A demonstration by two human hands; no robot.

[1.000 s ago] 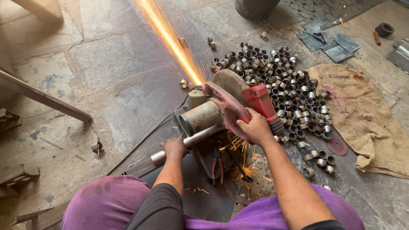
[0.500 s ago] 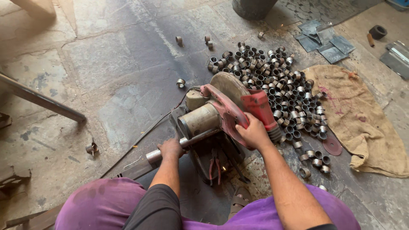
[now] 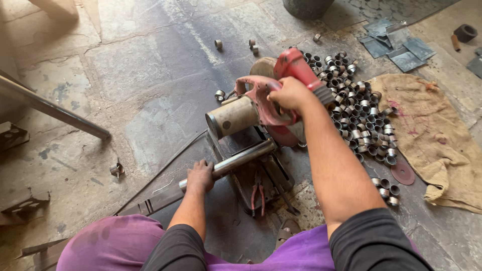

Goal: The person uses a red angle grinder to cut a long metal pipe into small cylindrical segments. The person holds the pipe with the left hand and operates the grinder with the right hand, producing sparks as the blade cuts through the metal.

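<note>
— What's nearest?

— The left hand (image 3: 200, 176), clenched round a steel pipe (image 3: 236, 159) lying across the saw's base. Red pliers (image 3: 257, 193) lie on the floor just beside it.

— And the other?

— The right hand (image 3: 290, 95) is gripping the red handle of the chop saw (image 3: 261, 108), which is tilted up off the pipe.

— Beyond that?

— A heap of cut rings (image 3: 359, 113) on the floor right of the saw, touching a sack (image 3: 437, 135). A few rings sit apart, farther off. Metal plates (image 3: 396, 42) lie at the back.
</note>
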